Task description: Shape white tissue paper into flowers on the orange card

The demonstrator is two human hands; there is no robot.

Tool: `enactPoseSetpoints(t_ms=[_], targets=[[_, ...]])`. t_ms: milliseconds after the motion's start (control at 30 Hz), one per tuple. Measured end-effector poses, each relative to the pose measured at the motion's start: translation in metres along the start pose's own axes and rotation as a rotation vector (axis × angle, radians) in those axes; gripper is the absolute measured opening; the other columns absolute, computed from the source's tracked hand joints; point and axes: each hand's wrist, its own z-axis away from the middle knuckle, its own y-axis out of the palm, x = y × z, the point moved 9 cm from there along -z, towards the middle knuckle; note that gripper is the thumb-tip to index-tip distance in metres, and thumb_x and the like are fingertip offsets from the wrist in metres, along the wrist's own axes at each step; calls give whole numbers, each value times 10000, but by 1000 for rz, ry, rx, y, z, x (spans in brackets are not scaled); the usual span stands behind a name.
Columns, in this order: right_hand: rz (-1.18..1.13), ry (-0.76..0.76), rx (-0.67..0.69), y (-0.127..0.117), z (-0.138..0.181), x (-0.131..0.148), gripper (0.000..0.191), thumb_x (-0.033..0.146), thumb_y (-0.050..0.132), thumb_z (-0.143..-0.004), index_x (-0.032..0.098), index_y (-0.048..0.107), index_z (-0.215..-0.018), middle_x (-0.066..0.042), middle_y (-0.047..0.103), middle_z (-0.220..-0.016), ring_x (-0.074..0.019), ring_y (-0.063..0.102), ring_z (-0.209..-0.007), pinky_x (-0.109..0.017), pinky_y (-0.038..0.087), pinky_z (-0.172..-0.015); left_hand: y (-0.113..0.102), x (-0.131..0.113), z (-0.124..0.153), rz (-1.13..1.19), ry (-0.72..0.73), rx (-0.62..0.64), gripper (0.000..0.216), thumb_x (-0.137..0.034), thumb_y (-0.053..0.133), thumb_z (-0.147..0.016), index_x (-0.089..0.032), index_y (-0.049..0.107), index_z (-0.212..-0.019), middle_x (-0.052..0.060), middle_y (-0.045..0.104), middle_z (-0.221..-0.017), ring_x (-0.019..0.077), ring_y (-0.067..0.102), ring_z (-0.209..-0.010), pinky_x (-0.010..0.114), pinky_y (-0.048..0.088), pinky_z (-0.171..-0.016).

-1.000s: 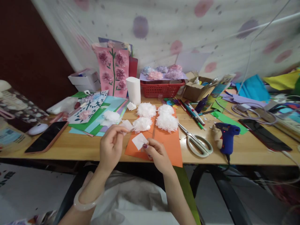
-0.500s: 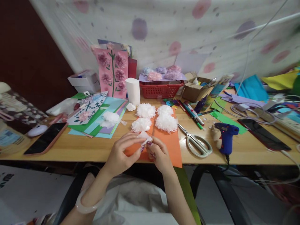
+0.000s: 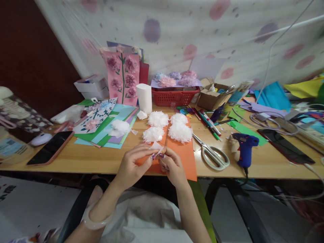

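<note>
A second earlier the left hand (image 3: 132,165) had been off the left edge of the orange paper (image 3: 186,163); by now it had come over that paper's near part and met the right hand (image 3: 173,165). The white square (image 3: 156,145), flat in the right fingers before, had become bent and gathered, pinched between both hands' fingertips above the orange paper.

Left grip (image 3: 131,166): pinched | right grip (image 3: 174,166): pinched | thumbs (image 3: 148,163): close together | forearms (image 3: 105,202): angled inward
</note>
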Motion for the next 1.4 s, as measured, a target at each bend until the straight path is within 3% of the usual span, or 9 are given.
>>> enactPoseSetpoints(t_ms=[333,633,833,1067,1233,1400], targets=[[24,-9,3,0,0,0,153,311,599,-856,203,599,-747,78,358,-555,-81,246,-476,-221,211,-443,0,3,-2,37,-50,-24,217,-166,631,-819,-211,819,-918,49,813,-932,208,752,-943,326,579,-932],[47,4,-6,0,-2,-1,136,299,590,-842,199,586,-749,65,415,-591,-76,258,-475,-225,198,-436,3,27,5,108,-248,-41,173,-217,645,-804,-199,805,-867,53,811,-900,217,759,-869,333,595,-873],[37,8,-4,-2,-1,-3,134,302,593,-844,200,602,-758,68,412,-578,-77,256,-472,-220,205,-438,6,31,7,205,-322,-57,223,-217,657,-784,-185,746,-986,62,798,-1021,207,757,-950,289,598,-868],[20,21,-2,0,0,-2,277,402,565,-903,201,569,-713,87,293,-531,-87,220,-475,-229,198,-440,2,15,6,69,-201,-108,203,-184,644,-841,-206,669,-1041,42,778,-1060,171,751,-962,258,587,-889],[86,10,-26,-1,-1,0,242,350,610,-858,203,530,-684,76,353,-566,-82,242,-486,-227,198,-443,2,0,7,-69,-38,-118,217,-137,625,-850,-207,639,-1054,49,758,-1079,170,739,-1006,247,585,-894],[87,31,-20,-2,-1,-4,207,308,556,-860,199,551,-684,65,377,-579,-90,264,-496,-228,224,-452,0,-1,5,-76,-54,-116,229,-143,611,-858,-217,606,-1075,36,759,-1061,166,745,-968,251,587,-871]])
